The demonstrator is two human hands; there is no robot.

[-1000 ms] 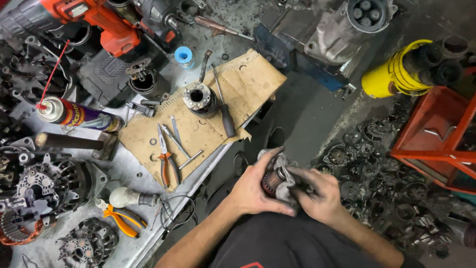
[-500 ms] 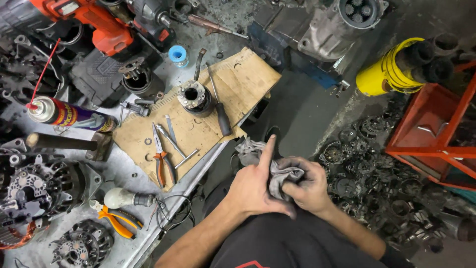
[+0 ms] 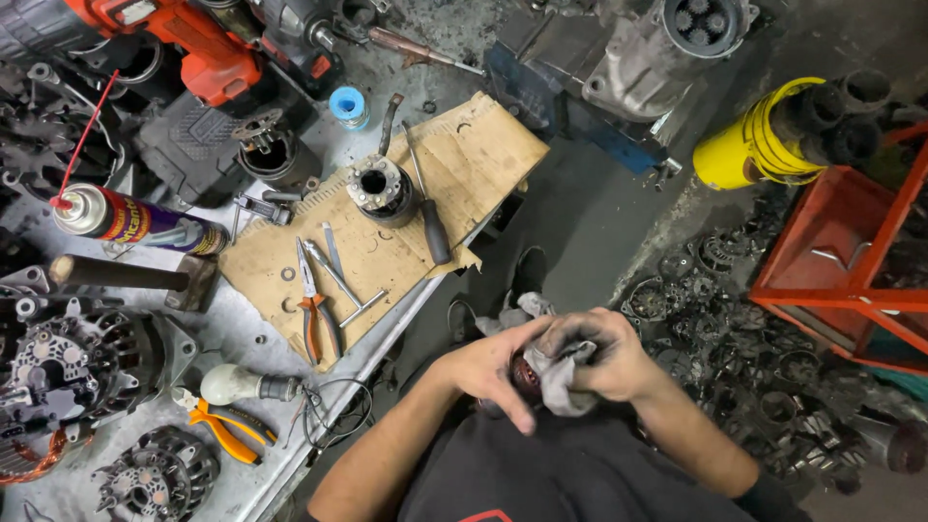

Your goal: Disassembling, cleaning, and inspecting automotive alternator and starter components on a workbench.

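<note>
Both hands meet low in the middle of the head view, over my lap. My left hand cups a small dark round motor part, mostly hidden between the palms. My right hand presses a grey rag against that part. A loose end of the rag sticks out above my left hand. On the bench to the left lies a cardboard sheet with a round metal housing, a screwdriver and red-handled pliers.
The bench holds a spray can, a hammer, orange pliers, a light bulb, alternators and a red power tool. A yellow container and a red metal frame stand right, above piled scrap parts.
My hands turned the part inside the rag. The left index finger, raised half a second ago, has folded down, and the right hand now covers more of the rag.
</note>
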